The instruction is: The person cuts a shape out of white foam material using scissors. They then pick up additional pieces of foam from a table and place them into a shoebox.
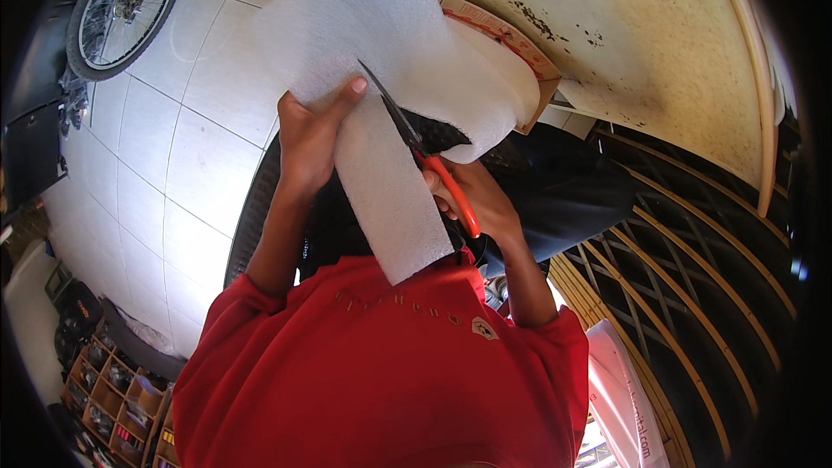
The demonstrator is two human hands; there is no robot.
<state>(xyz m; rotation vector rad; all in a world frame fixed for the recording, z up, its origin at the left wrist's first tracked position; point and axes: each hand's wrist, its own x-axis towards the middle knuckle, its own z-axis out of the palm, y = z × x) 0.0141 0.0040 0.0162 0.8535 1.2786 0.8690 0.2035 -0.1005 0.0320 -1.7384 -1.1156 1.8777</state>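
Observation:
A white sheet of thin foam-like material point(364, 22) spreads out before me, its far part curving away toward the right. My left hand point(314, 134) grips its left edge, thumb flat on top and fingers underneath. In my right hand point(475, 195) is a pair of scissors point(446, 182) with orange handles and dark blades. The blades are parted and point up and left, with the sheet between them near my left thumb. A partly cut strip point(390, 208) hangs down toward my red shirt, joined to the sheet at its upper end. My right fingers are partly hidden by the handle.
A bicycle wheel point(126, 9) stands on the tiled floor point(204, 113) at the upper left. Beyond the sheet lies an open cardboard box point(542, 69), beside a stained pale panel point(641, 35). Slatted metalwork point(693, 269) is at right. A compartmented wooden rack point(108, 399) sits lower left.

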